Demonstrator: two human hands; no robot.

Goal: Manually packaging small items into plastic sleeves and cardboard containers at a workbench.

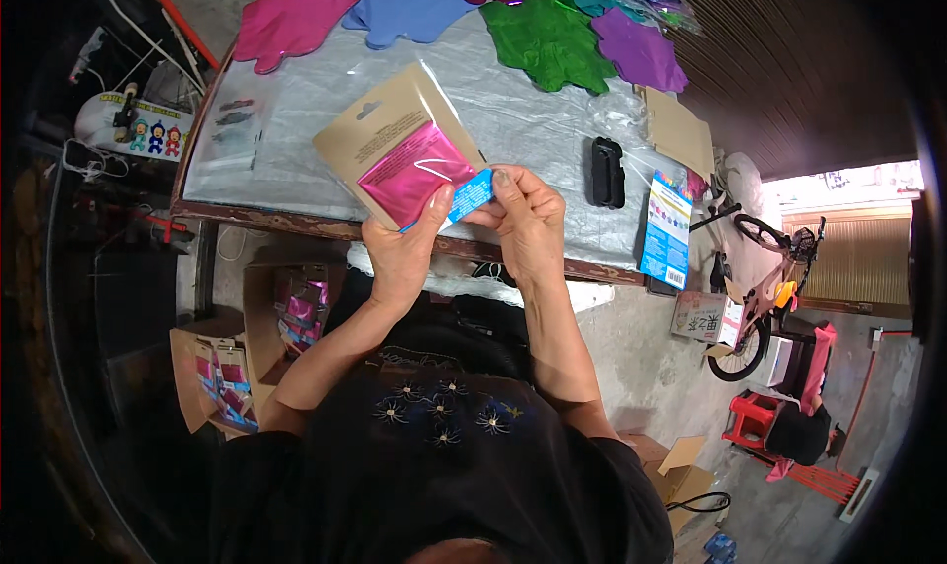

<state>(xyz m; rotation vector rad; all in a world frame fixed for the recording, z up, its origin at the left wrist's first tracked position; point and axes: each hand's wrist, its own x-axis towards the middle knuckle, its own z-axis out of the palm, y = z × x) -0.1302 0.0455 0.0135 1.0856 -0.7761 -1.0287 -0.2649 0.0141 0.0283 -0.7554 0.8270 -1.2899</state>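
Packet: we have a flat tan packet up over the table, about midway along its front edge; it slants, its hang-hole end pointing away from us and leftward.
Packet front: bright pink foil fills the lower part, and a blue strip runs along the end nearest us.
Left hand: our left hand pinches the packet's near end, thumb on top at the blue strip; the grip is closed on it, the fingers beneath mostly hidden.
Right hand: our right hand nips the right end of the blue strip between thumb and bent fingers, with little gap left between them.
Table cover: a silvery grey sheet lies creased over the top.
Foil shapes: away from us lie a pink one by the left edge, then a light blue one, a green one, and a purple one toward the right edge.
Right side: a black case sits in from the right edge; a blue printed card is at the front right corner.
Below, left: an open carton holds more pink-and-tan packets.
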